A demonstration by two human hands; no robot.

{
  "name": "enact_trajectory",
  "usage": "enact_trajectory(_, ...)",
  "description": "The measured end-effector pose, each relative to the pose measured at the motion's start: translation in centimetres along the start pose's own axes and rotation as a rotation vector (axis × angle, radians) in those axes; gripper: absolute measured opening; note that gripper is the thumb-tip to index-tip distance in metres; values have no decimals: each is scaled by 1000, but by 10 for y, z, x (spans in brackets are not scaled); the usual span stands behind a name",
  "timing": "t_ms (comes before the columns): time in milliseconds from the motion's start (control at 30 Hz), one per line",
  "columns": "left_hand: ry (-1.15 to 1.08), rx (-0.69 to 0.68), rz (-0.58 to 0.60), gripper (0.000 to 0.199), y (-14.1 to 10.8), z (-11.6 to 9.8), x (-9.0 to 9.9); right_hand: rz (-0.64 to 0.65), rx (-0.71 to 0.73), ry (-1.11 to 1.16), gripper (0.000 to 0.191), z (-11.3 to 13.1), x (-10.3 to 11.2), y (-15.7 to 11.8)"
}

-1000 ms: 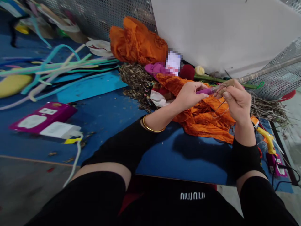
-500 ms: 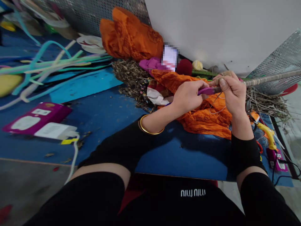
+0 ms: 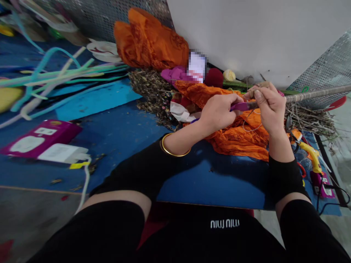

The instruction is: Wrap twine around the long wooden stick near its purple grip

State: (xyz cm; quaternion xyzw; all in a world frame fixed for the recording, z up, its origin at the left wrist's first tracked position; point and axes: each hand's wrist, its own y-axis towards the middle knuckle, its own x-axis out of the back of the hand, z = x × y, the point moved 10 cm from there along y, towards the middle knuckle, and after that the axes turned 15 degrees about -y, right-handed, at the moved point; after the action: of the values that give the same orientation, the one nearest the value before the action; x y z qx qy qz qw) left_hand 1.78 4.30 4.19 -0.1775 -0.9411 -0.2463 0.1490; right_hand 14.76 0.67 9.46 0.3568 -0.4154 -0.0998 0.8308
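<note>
My left hand (image 3: 219, 111) is closed around the near end of a long grey-brown stick (image 3: 318, 94), where a purple piece (image 3: 241, 106) shows beside the fingers. The stick slants up to the right, out of view. Over it, my right hand (image 3: 271, 107) is pinched together by the purple end. A thin string (image 3: 248, 129) hangs in a loop below these fingertips, which seem to grip it; the exact grip is partly hidden. Crumpled orange cloth (image 3: 238, 142) lies beneath both hands on the blue table (image 3: 208, 186).
Dry plant stems (image 3: 153, 98) and an upright orange bundle (image 3: 150, 40) lie behind. Foam-like tubes (image 3: 65, 78) and a purple socket box (image 3: 44, 137) are at left. A yellow-handled tool (image 3: 312, 157) and another purple box (image 3: 322, 184) stand at right. A white board (image 3: 246, 36) rises behind.
The whole view has shifted slightly, with things a little further left. Both hands keep nearly the same pose on the stick; the string loop below the right fingers has altered its shape slightly.
</note>
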Motion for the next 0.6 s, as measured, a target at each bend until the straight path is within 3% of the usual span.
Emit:
enact_trajectory(233,356,-159,-2,40,-8,-14,-10,53,-51,-42,41,-15,-4,0)
enact_trajectory(400,414,-273,29,45,-13,-23,-18,53,-69,-30,36,-19,-3,0)
enact_trajectory(600,494,-383,76,34,-18,-24,-30,82,-77,-33,41,-17,-6,-2)
